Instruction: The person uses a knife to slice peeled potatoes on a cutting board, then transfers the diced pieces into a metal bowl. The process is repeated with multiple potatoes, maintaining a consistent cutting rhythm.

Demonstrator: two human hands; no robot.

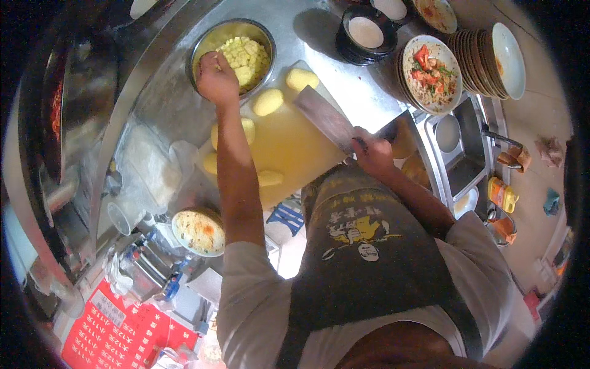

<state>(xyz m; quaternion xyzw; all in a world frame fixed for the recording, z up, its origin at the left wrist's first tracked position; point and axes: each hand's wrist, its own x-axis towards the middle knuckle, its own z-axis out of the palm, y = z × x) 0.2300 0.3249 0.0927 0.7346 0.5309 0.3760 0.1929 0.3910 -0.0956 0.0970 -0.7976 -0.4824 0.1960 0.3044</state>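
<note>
My left hand (pixel 217 78) is over the near left rim of a round metal bowl (pixel 272 48), its fingers curled downward. Diced pale-yellow potato (pixel 246 53) fills part of that bowl; whether my fingers hold any of it is hidden. My right hand (pixel 374 153) grips the handle of a cleaver (pixel 325 117), its broad blade lying over the right side of a yellowish cutting board (pixel 295 147). Peeled whole potatoes, among them one potato (pixel 268 102) and another (pixel 302 80), sit at the board's far end. More pieces lie beside and partly behind my left forearm.
Right of the board are stacked black bowls (pixel 366 34), a plate of food scraps (pixel 431 74), stacked plates (pixel 509 60) and a metal sink (pixel 465 157). On the left lie clear plastic bags (pixel 152 166); a used plate (pixel 198 233) sits nearer me. A yellow bottle (pixel 502 194) stands beyond the sink.
</note>
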